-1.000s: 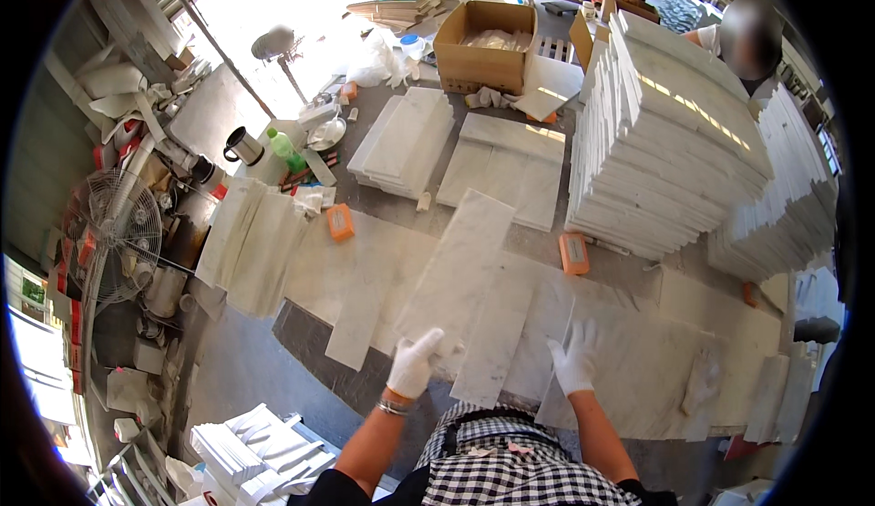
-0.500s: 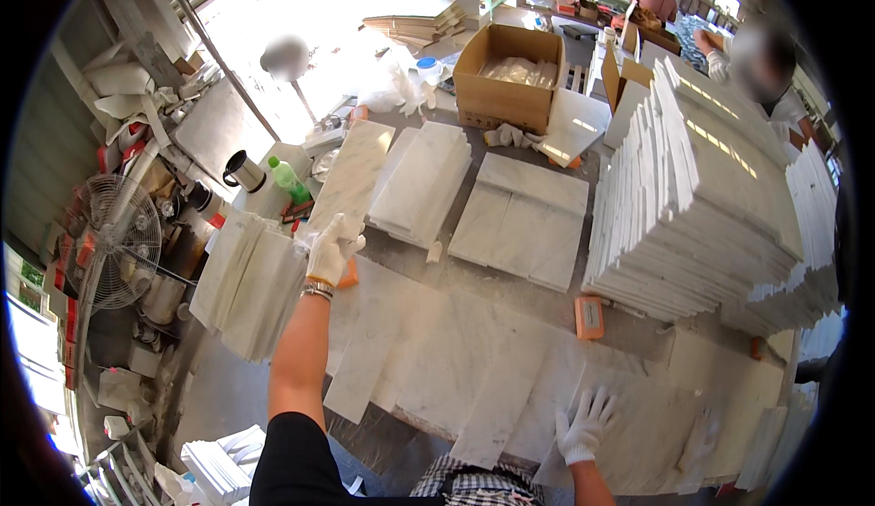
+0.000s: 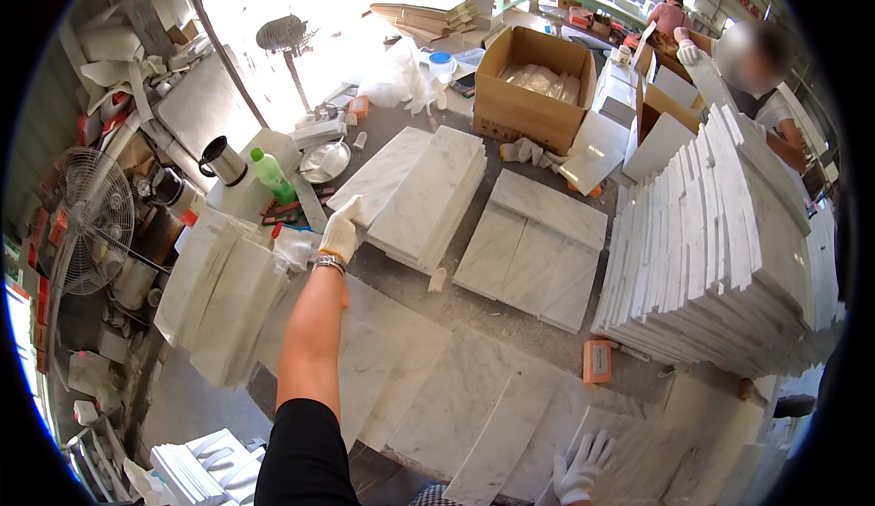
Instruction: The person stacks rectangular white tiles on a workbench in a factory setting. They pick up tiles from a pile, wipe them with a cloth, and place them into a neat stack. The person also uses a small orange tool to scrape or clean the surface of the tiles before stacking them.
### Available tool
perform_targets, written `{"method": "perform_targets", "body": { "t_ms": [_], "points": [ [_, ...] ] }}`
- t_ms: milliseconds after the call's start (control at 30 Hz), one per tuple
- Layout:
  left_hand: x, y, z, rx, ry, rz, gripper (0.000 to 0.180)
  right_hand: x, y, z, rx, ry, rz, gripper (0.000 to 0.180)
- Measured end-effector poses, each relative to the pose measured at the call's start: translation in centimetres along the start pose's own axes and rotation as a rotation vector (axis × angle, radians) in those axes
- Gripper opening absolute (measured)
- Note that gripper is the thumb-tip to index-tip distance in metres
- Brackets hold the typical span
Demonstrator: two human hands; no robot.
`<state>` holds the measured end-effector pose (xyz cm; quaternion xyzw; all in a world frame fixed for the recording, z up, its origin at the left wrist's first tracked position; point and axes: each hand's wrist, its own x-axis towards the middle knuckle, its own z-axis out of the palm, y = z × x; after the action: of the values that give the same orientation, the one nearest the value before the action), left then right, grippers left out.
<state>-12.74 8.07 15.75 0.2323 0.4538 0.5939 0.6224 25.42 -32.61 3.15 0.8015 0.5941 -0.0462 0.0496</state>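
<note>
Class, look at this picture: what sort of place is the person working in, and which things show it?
Most likely a stone or marble tile workshop: a big stack of white tiles, marble slabs spread over the dusty workbench, and cardboard boxes for packing.

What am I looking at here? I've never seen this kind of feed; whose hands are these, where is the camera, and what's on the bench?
There is no machine: a person works with two gloved hands, and a wide fisheye camera on their head looks down, so straight edges bend near the rim.

The left hand is stretched forward, at the near corner of a stack of white marble tiles; whether it grips is unclear. The right hand lies flat, fingers spread, on marble slabs at the lower edge.

On the grey workbench lie more paired tiles, a tall slanted tile stack, an orange block, a green bottle and a cardboard box. Another person works behind.
</note>
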Motion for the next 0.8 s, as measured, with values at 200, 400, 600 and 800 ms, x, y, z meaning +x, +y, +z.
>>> {"method": "perform_targets", "body": {
  "t_ms": [200, 400, 600, 800],
  "points": [
    [0.6, 0.4, 0.1, 0.322, -0.032, -0.277, 0.051, 0.4, 0.2, 0.4, -0.013, 0.018, -0.050, 0.102],
    [1.3, 3.1, 0.1, 1.911, -0.093, -0.295, 0.077, 0.6, 0.4, 0.6, 0.020, -0.041, 0.025, 0.101],
    [1.8, -0.7, 3.0, 1.857, -0.150, 0.273, 0.059, 0.8, 1.1, 1.0, 0.024, -0.220, 0.146, 0.101],
    [0.5, -5.4, 4.1, 1.451, -0.213, 0.299, 0.055, 0.8, 3.9, 2.6, 0.168, -0.268, 0.172, 0.087]
  ]
}}
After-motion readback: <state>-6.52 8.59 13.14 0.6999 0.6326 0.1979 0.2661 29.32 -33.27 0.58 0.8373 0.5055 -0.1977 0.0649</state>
